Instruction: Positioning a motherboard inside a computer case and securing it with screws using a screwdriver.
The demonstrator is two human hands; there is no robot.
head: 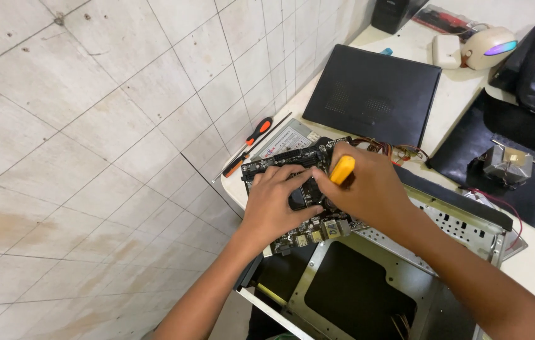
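A black circuit board (292, 189) lies flat at the near-left corner of the white bench (532, 264), resting partly over the open metal computer case (406, 252). Its far edge carries a long dark strip with small markings, and its near edge holds a row of metal and pale yellow port connectors that face the open frame of the case. Much of its middle is hidden under the hands. A screwdriver with a yellow handle (342, 170) stands over the board's centre, tilted slightly, handle end up; its shaft and tip cannot be seen. The board overhangs the bench edge a little on the left.
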